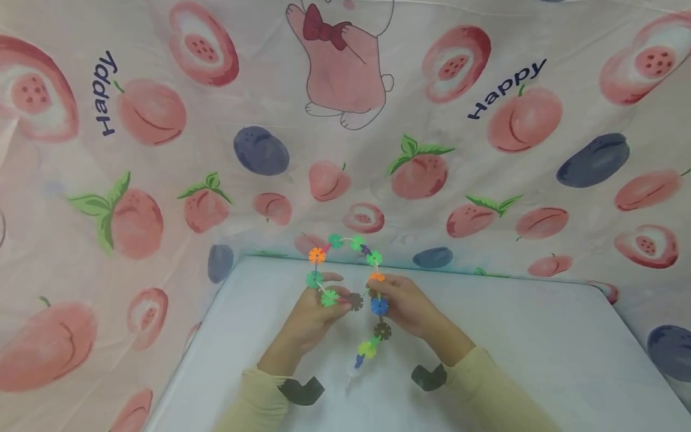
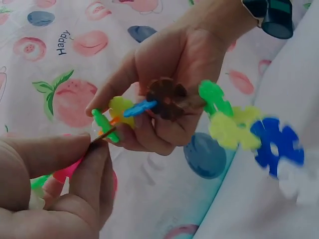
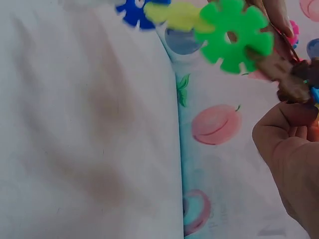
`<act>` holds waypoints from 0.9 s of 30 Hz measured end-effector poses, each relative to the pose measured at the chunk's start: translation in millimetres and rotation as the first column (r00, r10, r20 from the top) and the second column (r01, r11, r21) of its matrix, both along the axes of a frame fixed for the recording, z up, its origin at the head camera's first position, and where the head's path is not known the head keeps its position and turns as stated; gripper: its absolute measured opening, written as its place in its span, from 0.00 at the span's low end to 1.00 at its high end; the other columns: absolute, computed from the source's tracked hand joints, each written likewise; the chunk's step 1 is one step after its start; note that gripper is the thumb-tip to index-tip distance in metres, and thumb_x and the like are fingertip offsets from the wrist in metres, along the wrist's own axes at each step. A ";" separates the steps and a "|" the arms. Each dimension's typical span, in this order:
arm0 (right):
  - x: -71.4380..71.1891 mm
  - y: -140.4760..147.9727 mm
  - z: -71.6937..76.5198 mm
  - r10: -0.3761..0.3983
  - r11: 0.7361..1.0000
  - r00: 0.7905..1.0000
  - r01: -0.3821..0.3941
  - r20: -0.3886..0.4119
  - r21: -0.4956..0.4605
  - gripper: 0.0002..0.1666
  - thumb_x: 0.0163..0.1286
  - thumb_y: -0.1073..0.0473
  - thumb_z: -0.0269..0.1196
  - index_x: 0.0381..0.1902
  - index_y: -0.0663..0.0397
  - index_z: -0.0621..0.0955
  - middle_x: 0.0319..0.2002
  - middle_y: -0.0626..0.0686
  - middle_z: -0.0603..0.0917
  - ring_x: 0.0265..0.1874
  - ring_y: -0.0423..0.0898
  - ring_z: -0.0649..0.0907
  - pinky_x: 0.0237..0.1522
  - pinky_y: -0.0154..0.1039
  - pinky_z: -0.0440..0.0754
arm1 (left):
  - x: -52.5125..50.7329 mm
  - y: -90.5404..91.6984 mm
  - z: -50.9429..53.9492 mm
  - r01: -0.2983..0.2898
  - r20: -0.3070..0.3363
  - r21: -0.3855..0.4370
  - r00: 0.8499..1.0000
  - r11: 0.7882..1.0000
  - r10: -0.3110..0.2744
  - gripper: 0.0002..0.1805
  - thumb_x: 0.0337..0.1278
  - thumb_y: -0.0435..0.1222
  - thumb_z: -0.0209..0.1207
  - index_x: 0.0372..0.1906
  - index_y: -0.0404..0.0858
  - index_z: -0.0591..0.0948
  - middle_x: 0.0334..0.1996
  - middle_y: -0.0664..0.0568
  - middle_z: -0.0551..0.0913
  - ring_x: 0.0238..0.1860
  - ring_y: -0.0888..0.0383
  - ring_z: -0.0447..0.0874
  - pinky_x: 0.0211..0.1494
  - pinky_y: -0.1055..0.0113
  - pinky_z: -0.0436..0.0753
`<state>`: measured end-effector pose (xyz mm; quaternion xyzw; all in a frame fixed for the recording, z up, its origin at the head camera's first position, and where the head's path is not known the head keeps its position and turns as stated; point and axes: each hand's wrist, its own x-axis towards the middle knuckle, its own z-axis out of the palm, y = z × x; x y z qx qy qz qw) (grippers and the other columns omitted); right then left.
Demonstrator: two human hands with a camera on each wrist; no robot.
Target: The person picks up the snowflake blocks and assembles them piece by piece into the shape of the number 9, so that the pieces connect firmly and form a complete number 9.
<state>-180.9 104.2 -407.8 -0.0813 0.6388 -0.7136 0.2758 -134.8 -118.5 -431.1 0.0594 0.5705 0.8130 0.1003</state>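
Note:
A chain of colourful plastic snowflake discs (image 1: pixel 379 306) loops upward between the two hands, with a tail hanging down. The left hand (image 1: pixel 313 318) pinches a brown snowflake disc (image 1: pixel 355 301) at one end of the chain; the left wrist view shows this disc edge-on against a green disc (image 2: pixel 104 125). In the right hand (image 1: pixel 407 303) is the chain's other side, gripped near an orange disc (image 1: pixel 376 277) and a blue one. Whether the brown and green discs interlock, I cannot tell. The right wrist view has the tail's green disc (image 3: pixel 233 36) close up.
Below the hands lies a white tabletop (image 1: pixel 216 372). A fruit-printed cloth (image 1: pixel 345 162) rises behind and beside it. Each wrist wears a dark device, such as the left one (image 1: pixel 302 391).

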 end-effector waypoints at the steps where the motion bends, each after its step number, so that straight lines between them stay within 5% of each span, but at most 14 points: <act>1: 0.6 -0.5 0.5 0.004 1.000 1.000 -0.004 -0.001 -0.005 0.17 0.75 0.49 0.62 0.45 0.59 0.81 0.36 0.49 0.78 0.33 0.44 0.74 0.38 0.34 0.77 | 0.3 0.9 0.9 -0.010 -0.003 0.006 1.000 1.000 0.010 0.35 0.57 0.19 0.63 0.67 0.35 0.62 0.46 0.50 0.82 0.47 0.59 0.88 0.53 0.67 0.86; 8: 1.5 -1.7 1.7 0.020 1.000 1.000 -0.020 -0.009 -0.008 0.18 0.77 0.48 0.61 0.42 0.59 0.82 0.34 0.49 0.78 0.31 0.43 0.74 0.36 0.32 0.76 | 2.6 5.2 5.6 -0.059 0.026 0.041 0.998 0.997 0.058 0.33 0.56 0.19 0.64 0.63 0.34 0.63 0.42 0.51 0.85 0.45 0.54 0.91 0.54 0.55 0.88; 20: 4.7 -5.4 3.9 0.009 1.000 0.999 -0.009 -0.031 -0.011 0.17 0.77 0.49 0.61 0.39 0.58 0.83 0.35 0.50 0.80 0.31 0.43 0.75 0.37 0.33 0.78 | 4.2 2.9 12.0 -0.101 0.049 0.036 0.994 0.994 0.099 0.29 0.58 0.19 0.63 0.61 0.35 0.64 0.43 0.50 0.88 0.45 0.55 0.91 0.56 0.57 0.87; 27: 4.3 -5.9 1.5 -0.022 1.000 0.999 0.022 -0.024 -0.002 0.20 0.76 0.48 0.61 0.44 0.63 0.82 0.38 0.53 0.79 0.32 0.45 0.76 0.38 0.33 0.78 | 2.7 1.4 9.8 -0.055 0.045 0.003 0.998 0.999 0.054 0.30 0.57 0.20 0.64 0.61 0.32 0.64 0.42 0.51 0.86 0.46 0.55 0.91 0.56 0.58 0.88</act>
